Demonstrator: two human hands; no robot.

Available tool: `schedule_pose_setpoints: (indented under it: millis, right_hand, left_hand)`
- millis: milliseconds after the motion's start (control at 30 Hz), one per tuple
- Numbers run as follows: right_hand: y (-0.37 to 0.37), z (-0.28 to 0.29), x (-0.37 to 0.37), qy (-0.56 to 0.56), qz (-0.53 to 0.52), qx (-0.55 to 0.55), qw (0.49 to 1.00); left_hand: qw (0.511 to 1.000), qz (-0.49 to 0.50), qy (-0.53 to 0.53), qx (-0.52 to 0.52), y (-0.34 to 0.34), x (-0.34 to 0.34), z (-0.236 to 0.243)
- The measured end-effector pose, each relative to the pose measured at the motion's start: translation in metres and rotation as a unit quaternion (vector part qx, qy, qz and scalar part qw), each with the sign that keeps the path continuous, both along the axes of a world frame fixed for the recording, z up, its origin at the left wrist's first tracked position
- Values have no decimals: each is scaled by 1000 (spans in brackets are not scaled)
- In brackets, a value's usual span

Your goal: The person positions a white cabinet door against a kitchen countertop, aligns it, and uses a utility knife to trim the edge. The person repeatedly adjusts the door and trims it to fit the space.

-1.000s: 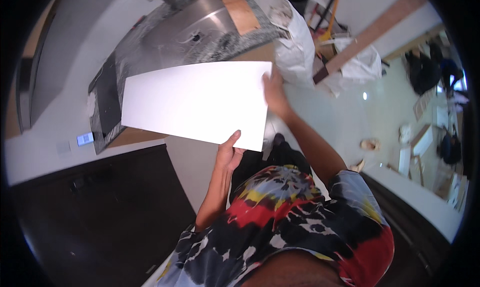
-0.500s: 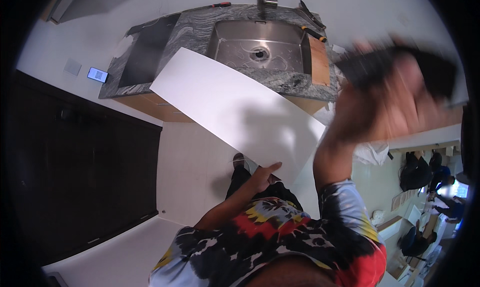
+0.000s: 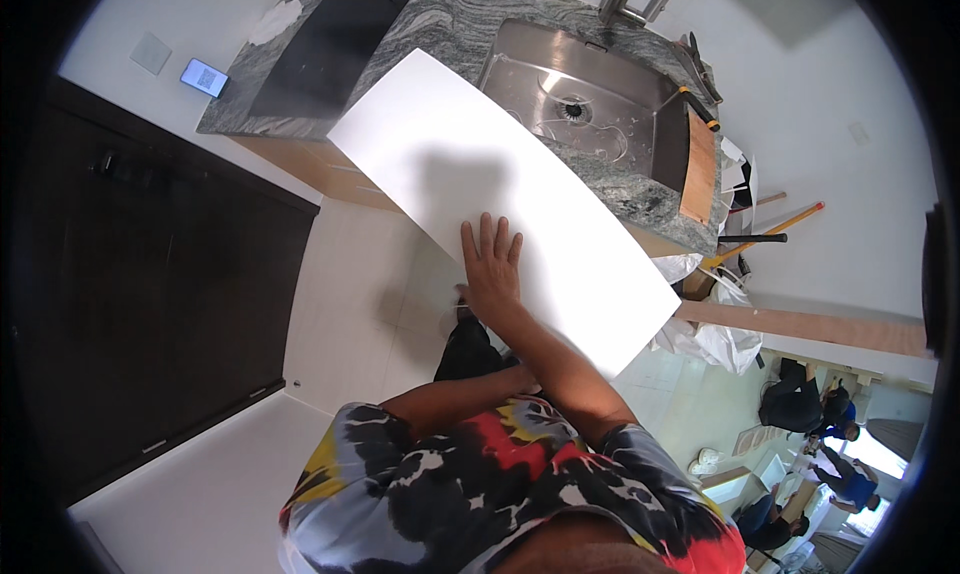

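White panel held flat over kitchen floor, beside sink counter

The white panel (image 3: 500, 199) lies level in front of the person, its far end over the grey stone counter (image 3: 420, 34), just beside the steel sink (image 3: 590, 99). The right hand (image 3: 490, 264) rests palm-down on the near edge, fingers spread, not clenched. The left hand is hidden under the panel; its grip cannot be told. A dark cabinet (image 3: 150, 294) stands at the left

The panel (image 3: 500, 199) at centre frame was plain white. Grey veined stone made up the counter (image 3: 440, 24) at the top, around a steel-grey sink (image 3: 575, 99). Dark brown cabinets (image 3: 150, 284) filled the left. The shirt (image 3: 500, 494), lower centre, was tie-dyed black, red, yellow and white.
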State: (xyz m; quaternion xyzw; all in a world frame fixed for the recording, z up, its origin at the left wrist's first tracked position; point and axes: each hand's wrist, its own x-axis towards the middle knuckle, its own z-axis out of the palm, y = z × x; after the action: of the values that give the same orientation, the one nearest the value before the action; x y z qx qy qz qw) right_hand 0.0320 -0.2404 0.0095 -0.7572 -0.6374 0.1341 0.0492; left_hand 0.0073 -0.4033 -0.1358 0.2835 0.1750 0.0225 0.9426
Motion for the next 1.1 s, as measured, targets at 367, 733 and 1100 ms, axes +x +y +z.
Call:
schedule_pose_setpoints:
  millis: [367,733,1100]
  right_hand:
    - [-53,70,62,-3,133,246,960]
    - [-271,138,143,202,-53,385,899]
    - [-373,-7,134,380,-341,343,789]
  left_hand:
    - [952,-60,-108,280,22,43,129]
    - [894,400,-57,196,166,-13,177]
    - [824,448,1,348,84,37,143]
